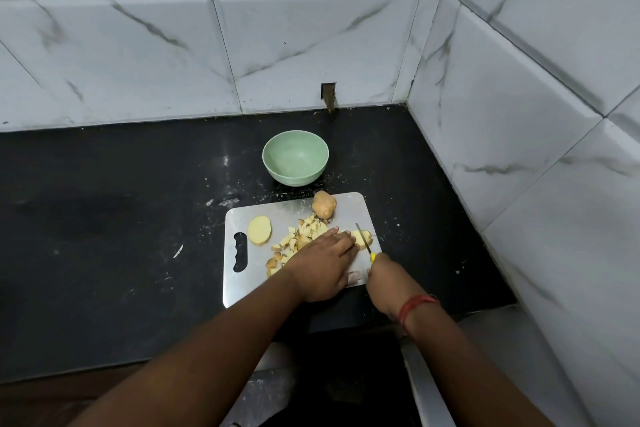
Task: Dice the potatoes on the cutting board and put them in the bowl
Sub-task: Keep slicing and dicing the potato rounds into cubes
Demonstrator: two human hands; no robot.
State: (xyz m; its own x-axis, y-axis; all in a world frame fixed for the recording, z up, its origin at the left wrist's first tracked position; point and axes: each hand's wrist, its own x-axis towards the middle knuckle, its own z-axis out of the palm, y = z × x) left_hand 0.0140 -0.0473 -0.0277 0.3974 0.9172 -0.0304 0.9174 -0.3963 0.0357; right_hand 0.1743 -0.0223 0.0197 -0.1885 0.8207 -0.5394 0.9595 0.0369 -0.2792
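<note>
While your left hand lies flat over the steel cutting board, its fingers stretch out straight and press down on a potato piece at the board's right edge. That piece shows its pale cut face, and the fingertips cover its left end. Your right hand is clenched around the yellow handle of a small knife, near the board's near-right corner. The thin blade runs away from you and lies across the held piece, its tip pointing to the far side.

Just left of the held piece, a heap of diced potato spreads over the middle of the board, and part of it is hidden under your left hand and wrist. A round potato half lies cut face up on the left of the board, beside the handle slot. An uncut potato, still in its skin, sits at the far edge of the board, toward the right.

Beyond the board, on the black countertop, stands the green bowl, apart from the board, with no potato in it. A red thread band circles your right wrist. White marbled wall tiles close the counter on the far and right sides.
</note>
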